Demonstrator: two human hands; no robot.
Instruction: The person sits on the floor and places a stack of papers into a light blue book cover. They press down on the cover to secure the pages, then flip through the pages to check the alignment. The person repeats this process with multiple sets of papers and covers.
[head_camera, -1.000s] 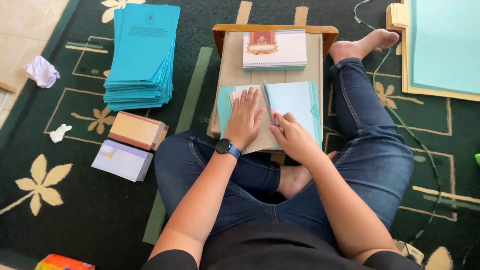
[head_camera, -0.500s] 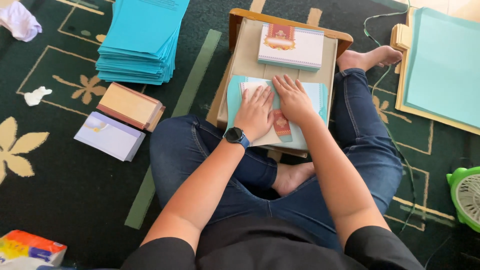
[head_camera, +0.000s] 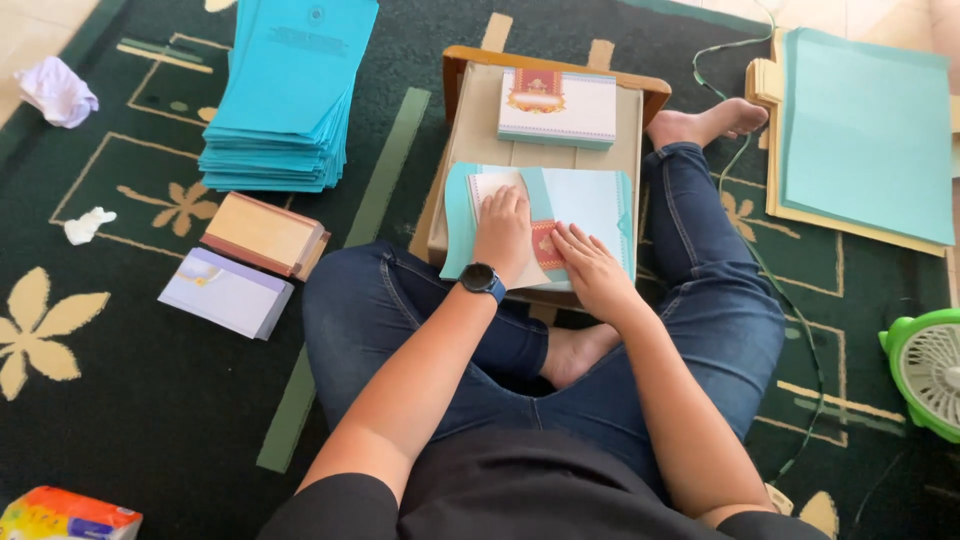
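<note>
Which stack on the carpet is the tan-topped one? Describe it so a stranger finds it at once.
Start at the tall pile of turquoise envelopes on the dark green carpet. Just below it lie two small stacks side by side. The tan-topped stack is the nearer to that pile, with dark reddish edges, unlike the pale lavender stack.

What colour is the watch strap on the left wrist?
Blue, with a black watch face; seen in the head view.

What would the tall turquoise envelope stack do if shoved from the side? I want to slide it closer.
The turquoise envelope stack would likely shear, not slide whole: its edges already sit fanned and uneven. The carpet probably grips the bottom sheets. Single envelopes look thin, so likely floppy and light.
</note>
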